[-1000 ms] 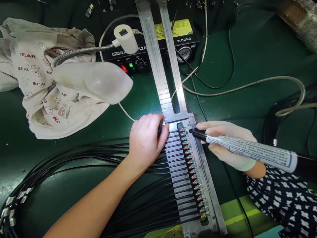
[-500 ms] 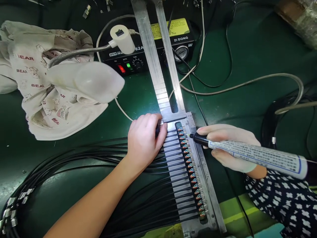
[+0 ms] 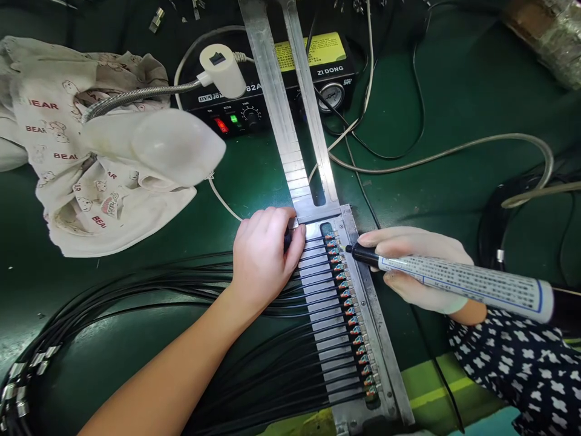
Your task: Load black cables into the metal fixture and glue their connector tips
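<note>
Your right hand [image 3: 417,269] has brought the black nozzle of the labelled dispensing barrel [image 3: 463,281] a touch nearer, and it now sits just beside the far end of the row of small connectors [image 3: 347,303], which run along the right side of the aluminium comb fixture [image 3: 376,321]. That hand is closed narrowly around the barrel, fingers wrapped under and over it. Your left hand [image 3: 265,260] is curled at the fixture's far end, fingers pressing down over something dark that they mostly hide, so you can't tell from this view exactly what it holds. The black cables [image 3: 181,281] fan out to the left from the fixture towards a looped bundle with metal ferrules [image 3: 20,381] at the near left. If the nozzle slips, it could mark a neighbouring connector; a tug on the bundle could pull the row out of line. On the desk [image 3: 436,91], a green mat carries the ZI DONG dispenser controller [image 3: 213,112] at the far side, with a gooseneck lamp [image 3: 154,145] reaching over a crumpled BEAR-printed cloth [image 3: 59,121] on the left, and pale and black hoses [image 3: 454,148] trailing right.
</note>
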`<state>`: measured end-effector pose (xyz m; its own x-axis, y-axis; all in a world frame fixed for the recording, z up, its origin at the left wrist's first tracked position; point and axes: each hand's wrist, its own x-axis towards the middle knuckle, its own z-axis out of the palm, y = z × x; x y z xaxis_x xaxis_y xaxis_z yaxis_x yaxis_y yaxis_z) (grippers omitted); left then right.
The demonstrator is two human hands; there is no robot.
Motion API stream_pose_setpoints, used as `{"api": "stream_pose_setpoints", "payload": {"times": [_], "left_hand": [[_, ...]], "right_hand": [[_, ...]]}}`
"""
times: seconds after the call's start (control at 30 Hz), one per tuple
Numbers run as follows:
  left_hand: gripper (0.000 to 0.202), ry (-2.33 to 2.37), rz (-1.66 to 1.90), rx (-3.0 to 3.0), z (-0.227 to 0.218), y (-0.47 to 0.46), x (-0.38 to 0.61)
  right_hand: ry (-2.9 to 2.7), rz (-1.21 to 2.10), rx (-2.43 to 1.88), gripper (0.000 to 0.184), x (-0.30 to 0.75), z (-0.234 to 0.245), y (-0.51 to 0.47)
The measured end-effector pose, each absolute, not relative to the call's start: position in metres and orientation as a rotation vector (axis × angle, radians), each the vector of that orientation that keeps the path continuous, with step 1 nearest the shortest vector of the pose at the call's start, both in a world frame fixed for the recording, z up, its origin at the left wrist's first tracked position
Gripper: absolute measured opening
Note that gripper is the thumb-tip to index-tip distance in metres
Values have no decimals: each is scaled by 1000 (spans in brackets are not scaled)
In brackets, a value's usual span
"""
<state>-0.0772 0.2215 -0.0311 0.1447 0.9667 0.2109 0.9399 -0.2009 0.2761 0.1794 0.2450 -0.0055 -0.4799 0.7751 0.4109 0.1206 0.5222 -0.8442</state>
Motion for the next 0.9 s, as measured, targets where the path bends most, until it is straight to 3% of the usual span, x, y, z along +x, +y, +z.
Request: {"api": "stream_pose_setpoints", "payload": {"times": [0.9], "left_hand": [[17,1932,521,2299,-30,221,-77]], "right_hand": [[-1942,1013,-721,32,183,-8,245]]}}
